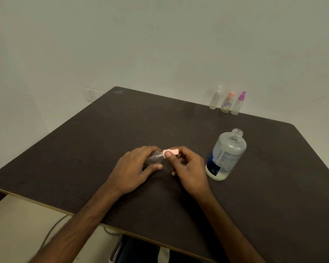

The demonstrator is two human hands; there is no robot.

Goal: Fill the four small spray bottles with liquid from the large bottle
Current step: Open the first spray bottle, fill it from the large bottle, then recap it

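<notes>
Fingers of left hand curling round small clear plastic spray bottle; right hand pinching its pale pink cap. Likely handling light, slick, squashable: gripping body gently, not neck.

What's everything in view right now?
large bottle: one, clear, dark label, uncapped, upright right of the hands
small spray bottles: three, clear, caps white, peach, purple, row at far table edge
held spray bottle: one, clear, pink cap, tilted between the hands
table: one, dark brown
wall socket: one, white, behind table's far left corner
cable: one, grey, below table's near edge
left hand: grips held spray bottle's body
right hand: pinches pink cap
</notes>
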